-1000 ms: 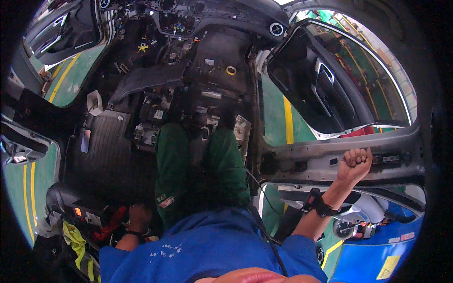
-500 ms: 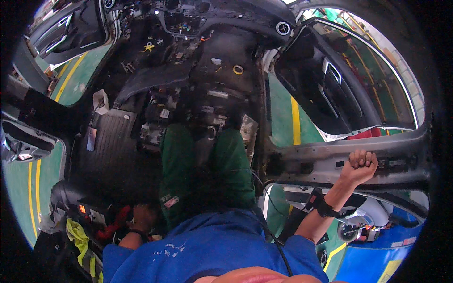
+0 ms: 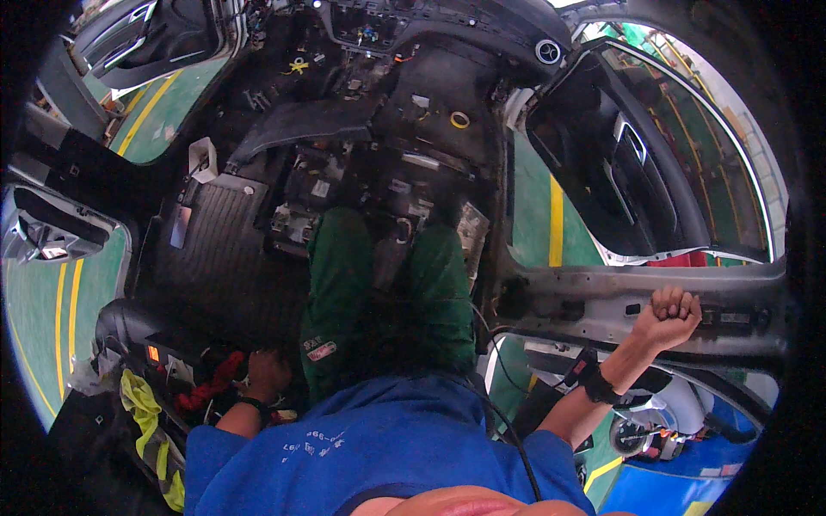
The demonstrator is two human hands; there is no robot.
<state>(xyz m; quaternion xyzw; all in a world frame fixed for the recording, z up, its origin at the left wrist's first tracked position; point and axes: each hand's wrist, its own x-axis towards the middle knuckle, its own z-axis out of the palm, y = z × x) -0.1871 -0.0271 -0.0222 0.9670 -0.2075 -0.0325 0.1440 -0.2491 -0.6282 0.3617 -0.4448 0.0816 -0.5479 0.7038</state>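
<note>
I am inside a stripped car interior, my legs in green trousers. My right hand (image 3: 671, 316) is closed in a fist, knuckles up, on or just over the grey door pillar (image 3: 568, 297) at the right; anything inside it is hidden. A dark band with a small device is strapped to that forearm. My left hand (image 3: 265, 376) is low on the left, dim and partly hidden, beside a red bundle (image 3: 203, 387) and near a yellow high-visibility garment (image 3: 138, 404); its fingers are not clear.
A detached trim piece (image 3: 301, 129), a yellow ring (image 3: 459, 119), a white box (image 3: 203, 159) and a phone-like object (image 3: 181, 226) lie on the stripped floor. Open doors (image 3: 637, 172) flank the car, with green flooring beyond. A black cable (image 3: 495, 344) runs beside me.
The view has shifted, so the car interior sits further right and partly higher in the picture. My right fist has stayed closed at the pillar; my left hand remains low beside the red bundle.
</note>
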